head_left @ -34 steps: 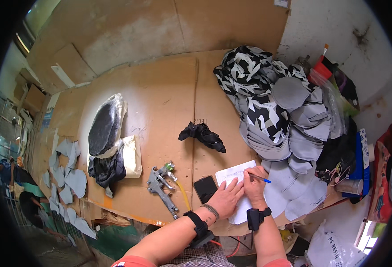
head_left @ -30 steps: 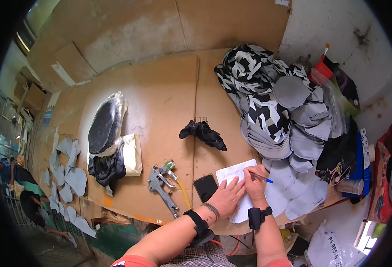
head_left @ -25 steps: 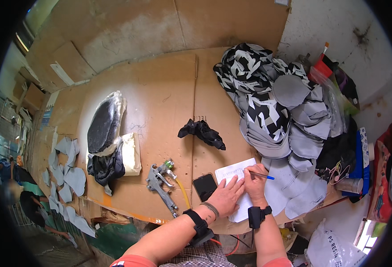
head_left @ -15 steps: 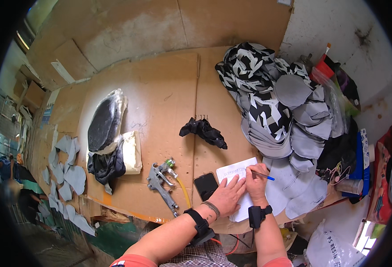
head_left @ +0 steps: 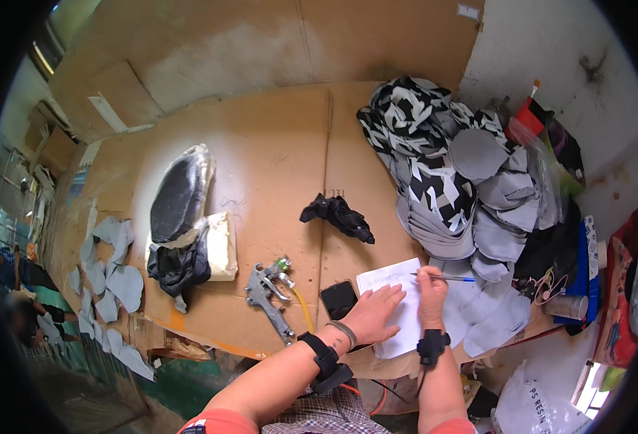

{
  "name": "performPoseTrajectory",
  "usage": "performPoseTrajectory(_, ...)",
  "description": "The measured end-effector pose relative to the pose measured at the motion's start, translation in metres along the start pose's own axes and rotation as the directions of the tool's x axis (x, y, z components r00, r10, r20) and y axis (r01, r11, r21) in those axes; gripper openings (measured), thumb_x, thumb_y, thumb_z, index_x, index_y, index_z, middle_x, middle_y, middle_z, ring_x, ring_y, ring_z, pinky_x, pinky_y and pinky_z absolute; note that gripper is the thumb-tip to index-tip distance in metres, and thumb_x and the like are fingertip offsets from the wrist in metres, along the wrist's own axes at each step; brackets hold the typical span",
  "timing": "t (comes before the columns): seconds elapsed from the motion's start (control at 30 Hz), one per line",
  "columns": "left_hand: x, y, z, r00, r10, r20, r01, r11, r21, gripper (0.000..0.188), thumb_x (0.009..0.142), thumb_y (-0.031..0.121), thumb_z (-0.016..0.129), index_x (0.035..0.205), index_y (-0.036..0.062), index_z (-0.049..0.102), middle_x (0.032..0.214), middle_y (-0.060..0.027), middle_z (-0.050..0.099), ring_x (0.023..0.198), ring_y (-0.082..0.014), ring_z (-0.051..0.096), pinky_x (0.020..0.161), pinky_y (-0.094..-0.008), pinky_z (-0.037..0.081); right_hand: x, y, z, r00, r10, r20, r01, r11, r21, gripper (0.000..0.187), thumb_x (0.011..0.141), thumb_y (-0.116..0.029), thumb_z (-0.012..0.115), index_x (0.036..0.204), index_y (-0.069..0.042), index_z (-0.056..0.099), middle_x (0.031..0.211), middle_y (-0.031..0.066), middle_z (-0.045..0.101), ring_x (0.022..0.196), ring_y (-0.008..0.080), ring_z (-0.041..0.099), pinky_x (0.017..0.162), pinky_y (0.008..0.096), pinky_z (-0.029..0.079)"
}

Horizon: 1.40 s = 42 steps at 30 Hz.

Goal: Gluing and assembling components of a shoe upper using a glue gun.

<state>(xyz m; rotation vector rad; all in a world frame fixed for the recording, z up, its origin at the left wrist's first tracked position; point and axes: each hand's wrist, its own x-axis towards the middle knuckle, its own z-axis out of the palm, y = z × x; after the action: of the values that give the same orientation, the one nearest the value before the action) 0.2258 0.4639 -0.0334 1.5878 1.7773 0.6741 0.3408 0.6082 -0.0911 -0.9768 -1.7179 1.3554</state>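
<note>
A blue-capped pen (head_left: 455, 278) is pinched in my right hand (head_left: 431, 298), nearly level, its tip over the upper right of a white notepad (head_left: 408, 329). Faint handwriting runs along the top of the page. My left hand (head_left: 374, 312) lies flat across the pad's left side, fingers stretched out, pressing on the paper. Partly beneath that hand's edge, a dark phone (head_left: 338, 298) rests to the left of the pad. Farther left is a metal spray gun (head_left: 267, 293) with a yellow hose (head_left: 304, 311).
Crumpled black cloth (head_left: 339, 218) lies mid-table on the cardboard (head_left: 275, 166). Stacked grey and black-and-white curved pieces (head_left: 442, 239) fill the right side. At left sit a dark pad on a pale block (head_left: 222, 249) and several loose grey pieces (head_left: 124, 286). A metal can (head_left: 566, 307) stands far right.
My right hand has shifted slightly right along the page, and the pen now lies closer to level. The left hand stays flat on the pad. The whole view has shifted a little.
</note>
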Motion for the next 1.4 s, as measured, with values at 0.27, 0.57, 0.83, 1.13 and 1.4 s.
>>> performPoseTrajectory(0.27, -0.085, -0.023, -0.064, 0.913, -0.269, -0.308, 0.140, 0.914, -0.381, 0.021, 0.090, 0.021, 0.056, 0.099, 0.0029, 0.061, 0.091, -0.0142, 0.063, 0.087, -0.0290, 0.061, 0.078, -0.0353, 0.048, 0.031, 0.005, -0.019, 0.993, -0.029, 0.112, 0.094, 0.760, -0.643, 0.042, 0.081, -0.023, 0.065, 0.059, 0.004, 0.042, 0.054, 0.0197, 0.046, 0.052, 0.0324, 0.046, 0.052, 0.0460, 0.036)
performPoseTrajectory(0.57, -0.291, -0.081, -0.117, 0.371, -0.751, -0.547, 0.264, 0.650, -0.713, 0.032, 0.094, 0.030, 0.050, 0.098, 0.0017, 0.065, 0.088, -0.0075, 0.067, 0.078, -0.0154, 0.063, 0.071, -0.0308, 0.049, 0.024, 0.000, 0.008, 0.886, -0.459, -0.062, 0.301, 0.672, -0.676, 0.022, 0.082, -0.017, 0.065, 0.087, 0.003, 0.056, 0.075, 0.0172, 0.060, 0.071, 0.0292, 0.058, 0.067, 0.0380, 0.046)
performPoseTrajectory(0.83, -0.508, -0.138, -0.146, -0.213, -0.879, -0.427, -0.260, 0.472, -0.842, 0.040, 0.098, 0.032, 0.041, 0.124, 0.0042, 0.051, 0.094, -0.0120, 0.067, 0.072, -0.0180, 0.065, 0.066, -0.0294, 0.052, -0.011, -0.086, 0.062, 0.961, -0.272, 0.043, 0.191, 0.546, -0.816, 0.025, 0.081, -0.021, 0.066, 0.091, 0.001, 0.059, 0.081, 0.0195, 0.062, 0.076, 0.0292, 0.061, 0.072, 0.0386, 0.047)
performPoseTrajectory(1.13, -0.709, -0.212, -0.094, -0.184, -0.969, -0.167, -0.545, 0.242, -0.803, 0.083, 0.085, 0.006, 0.050, 0.148, 0.0233, 0.000, 0.071, -0.0096, 0.061, 0.062, -0.0259, 0.064, 0.066, -0.0421, 0.052, -0.077, -0.150, 0.166, 0.952, -0.210, 0.222, 0.300, 0.501, -0.812, 0.028, 0.080, -0.025, 0.067, 0.096, -0.002, 0.063, 0.087, 0.0222, 0.065, 0.083, 0.0293, 0.064, 0.077, 0.0393, 0.048)
performPoseTrajectory(1.4, -0.782, -0.268, -0.072, -0.136, -0.979, -0.150, -0.667, 0.202, -0.717, 0.087, 0.082, 0.001, 0.051, 0.148, 0.0209, -0.002, 0.067, -0.0095, 0.058, 0.059, -0.0262, 0.063, 0.065, -0.0456, 0.055, -0.186, -0.175, 0.359, 0.752, -0.270, 0.602, 0.583, 0.700, -0.413, 0.006, 0.075, -0.004, 0.065, 0.077, -0.001, 0.060, 0.061, 0.0113, 0.059, 0.056, 0.0196, 0.059, 0.054, 0.0319, 0.047)
